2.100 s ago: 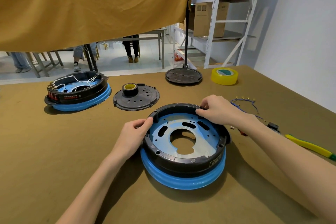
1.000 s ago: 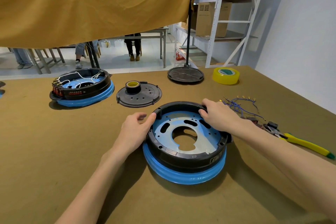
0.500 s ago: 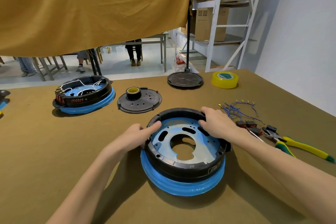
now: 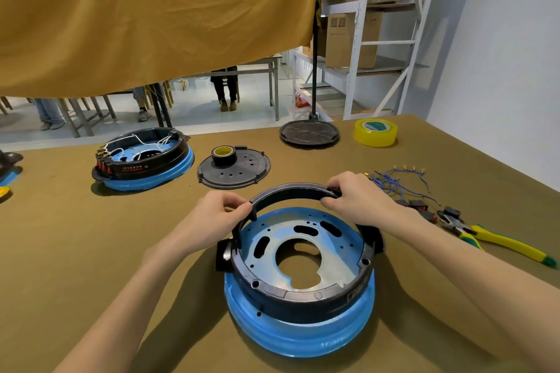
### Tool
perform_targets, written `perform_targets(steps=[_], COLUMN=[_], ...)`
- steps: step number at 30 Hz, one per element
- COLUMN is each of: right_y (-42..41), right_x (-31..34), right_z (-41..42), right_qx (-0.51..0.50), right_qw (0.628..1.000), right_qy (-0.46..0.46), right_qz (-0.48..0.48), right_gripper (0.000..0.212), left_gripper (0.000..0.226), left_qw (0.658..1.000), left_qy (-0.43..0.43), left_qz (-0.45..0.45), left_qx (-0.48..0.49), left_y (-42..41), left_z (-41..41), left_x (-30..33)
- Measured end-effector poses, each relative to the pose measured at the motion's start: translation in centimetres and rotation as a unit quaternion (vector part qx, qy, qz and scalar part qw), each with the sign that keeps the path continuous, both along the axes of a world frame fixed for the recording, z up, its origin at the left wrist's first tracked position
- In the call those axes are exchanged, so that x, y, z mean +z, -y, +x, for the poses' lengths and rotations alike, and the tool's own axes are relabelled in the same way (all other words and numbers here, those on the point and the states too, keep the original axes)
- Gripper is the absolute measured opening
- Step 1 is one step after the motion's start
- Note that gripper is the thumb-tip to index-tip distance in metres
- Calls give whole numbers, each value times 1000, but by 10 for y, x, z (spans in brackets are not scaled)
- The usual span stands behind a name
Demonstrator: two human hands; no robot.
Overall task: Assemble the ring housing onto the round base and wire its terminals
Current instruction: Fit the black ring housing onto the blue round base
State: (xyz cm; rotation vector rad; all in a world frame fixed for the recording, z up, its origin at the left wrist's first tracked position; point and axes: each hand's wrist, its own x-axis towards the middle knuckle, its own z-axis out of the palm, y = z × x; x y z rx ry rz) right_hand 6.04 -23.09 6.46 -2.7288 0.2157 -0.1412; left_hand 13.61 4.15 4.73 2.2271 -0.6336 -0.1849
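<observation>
Both hands pinch the far rim of the black plastic ring housing (image 4: 303, 291): left hand (image 4: 212, 221) at its far-left edge, right hand (image 4: 357, 203) at far-right, fingers curled over it. The housing sits tilted (far side raised, near side down) on the round blue metal base (image 4: 300, 333) on the brown table (image 4: 75, 251). Blue wires with terminals (image 4: 397, 179) and yellow-handled pliers (image 4: 497, 239) lie to the right.

Bright even daylight, soft shadows, wide-angle bending at edges, sharp focus
</observation>
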Motion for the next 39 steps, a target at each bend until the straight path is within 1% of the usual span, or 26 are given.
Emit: perform_targets(steps=[3, 5, 8, 9, 11, 14, 17, 21, 24, 27, 29, 31, 34, 37, 39], right_y=[-6, -10, -12, -12, -12, -13, -13, -14, -7, 0, 1, -1, -2, -2, -6], right_x=[-1, -3, -4, -4, -4, -6, -7, -9, -10, -10, -10, -10, -5, 4, 13], right_z=[-1, -5, -11, -12, -16, -19, -21, -27, -33, -39, -39, -35, -28, -13, -1], right_qx=[17, 25, 32, 33, 33, 33, 26, 3, -19, -54, -78, -86, -79, -39, -11], right_qw=[999, 999, 999, 999, 999, 999, 999, 999, 998, 990, 981, 980, 982, 985, 986], right_qy=[-22, -21, -2, 4, 15, 16, 14, 18, -19, -126, -170, -171, -158, -150, -145], right_qz=[31, 37, 34, 33, 33, 38, 40, 52, 49, 42, 43, 49, 70, 74, 86], right_gripper=[21, 22, 23, 23, 24, 25, 26, 28, 25, 29, 30, 26, 27, 29, 36], left_gripper=[15, 14, 18, 21, 22, 20, 22, 24, 27, 38, 35, 29, 36, 37, 40], left_qw=[999, 996, 993, 993, 995, 996, 997, 994, 991, 991, 991, 991, 990, 988, 988], left_qy=[21, 40, 33, 16, -21, -37, -17, 63, 90, 93, 89, 78, 60, 49, 33], left_qz=[44, 67, 105, 105, 76, 33, 33, 43, 52, 60, 78, 100, 127, 146, 152], left_qx=[22, 35, 45, 50, 62, 71, 64, 75, 79, 75, 62, 45, 24, 24, 16], left_y=[-4, -5, -5, -5, -4, -5, -5, -2, 0, 1, 4, 7, 8, 4, -2], left_z=[-5, -10, -13, -13, -14, -19, -23, -24, -25, -25, -23, -22, -23, -32, -39], left_x=[-1, -1, 1, 3, 4, 4, -1, -11, -14, -15, -12, -7, 0, -1, -2])
